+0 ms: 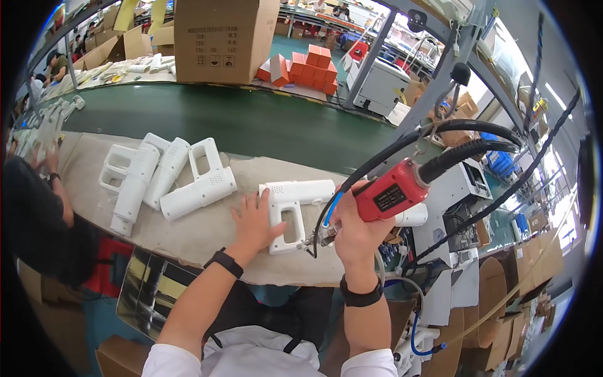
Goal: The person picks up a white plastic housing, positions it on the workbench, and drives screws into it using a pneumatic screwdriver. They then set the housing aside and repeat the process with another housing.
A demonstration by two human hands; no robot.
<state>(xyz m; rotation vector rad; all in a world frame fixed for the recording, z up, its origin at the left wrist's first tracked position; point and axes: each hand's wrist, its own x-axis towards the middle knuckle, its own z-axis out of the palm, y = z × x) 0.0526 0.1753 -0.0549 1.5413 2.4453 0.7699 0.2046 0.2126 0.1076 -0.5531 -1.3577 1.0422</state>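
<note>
A white gun-shaped plastic housing (298,190) with a looped handle lies flat on the paper-covered bench in front of me. My left hand (253,221) rests against its left end, fingers spread, with the thumb over the handle. In my right hand (359,235) is a red electric screwdriver (391,191), tilted, its fingers wrapped round the tool's front part. The screwdriver's metal tip end (323,235) reaches close to the lower right of the handle; whether it touches cannot be seen. Further left lie several similar housings, among them one white housing (200,191).
Black cables (452,125) hang from the frame to the screwdriver. Beyond the bench runs a green conveyor belt (220,113), with a large cardboard box (223,44) and orange boxes (311,69) behind it. A co-worker's arm (59,195) is at the left. Another white part (412,215) lies right.
</note>
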